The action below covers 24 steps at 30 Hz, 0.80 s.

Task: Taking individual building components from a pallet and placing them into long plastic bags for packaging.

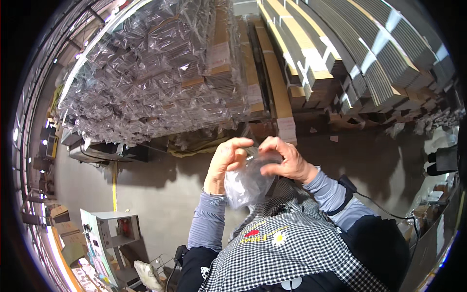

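A clear plastic bag (249, 185), thin and crumpled, hangs in front of my chest between my two hands. My left hand (227, 159) has its fingers curled at the bag's upper left edge, gripping it. On the other side, my right hand (288, 161) bends its thumb and index finger around the bag's upper right part. Blurred film shows between that thumb and finger. Its other fingers are partly hidden behind. Whether anything lies inside the bag cannot be made out.
Ahead on the left rises a tall stack of plastic-wrapped bundles (155, 82). Strapped stacks of flat cardboard (384, 63) stand at the far right. A grey shelf unit (119, 241) is at the lower left, beside a pale shoe-like item (148, 275). A cable (384, 210) hangs by my right arm.
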### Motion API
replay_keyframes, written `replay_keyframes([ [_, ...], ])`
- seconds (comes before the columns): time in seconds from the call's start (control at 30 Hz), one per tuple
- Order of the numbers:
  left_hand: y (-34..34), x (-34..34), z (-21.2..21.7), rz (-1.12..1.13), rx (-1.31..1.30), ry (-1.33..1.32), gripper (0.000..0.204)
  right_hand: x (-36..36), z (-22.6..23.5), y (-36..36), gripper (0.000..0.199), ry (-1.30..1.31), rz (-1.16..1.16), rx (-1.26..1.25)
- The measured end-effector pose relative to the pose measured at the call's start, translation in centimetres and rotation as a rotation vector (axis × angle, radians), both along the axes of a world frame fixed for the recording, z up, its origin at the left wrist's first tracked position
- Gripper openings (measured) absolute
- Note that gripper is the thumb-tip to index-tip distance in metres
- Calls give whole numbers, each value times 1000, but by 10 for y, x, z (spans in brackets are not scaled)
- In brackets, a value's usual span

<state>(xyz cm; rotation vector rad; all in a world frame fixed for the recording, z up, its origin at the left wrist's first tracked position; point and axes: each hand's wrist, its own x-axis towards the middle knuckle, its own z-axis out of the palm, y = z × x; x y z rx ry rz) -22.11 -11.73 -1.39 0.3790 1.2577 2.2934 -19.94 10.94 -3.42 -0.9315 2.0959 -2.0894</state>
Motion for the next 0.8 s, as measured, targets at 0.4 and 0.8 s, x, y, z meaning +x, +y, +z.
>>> replay_keyframes([
  [0.4, 37, 12, -16, 144, -419, -29, 15, 33, -17, 14, 9, -274, -532, -320],
  [0.8, 75, 11, -69, 83, 95, -356, 27, 7, -65, 51, 42, -867, 153, -1024],
])
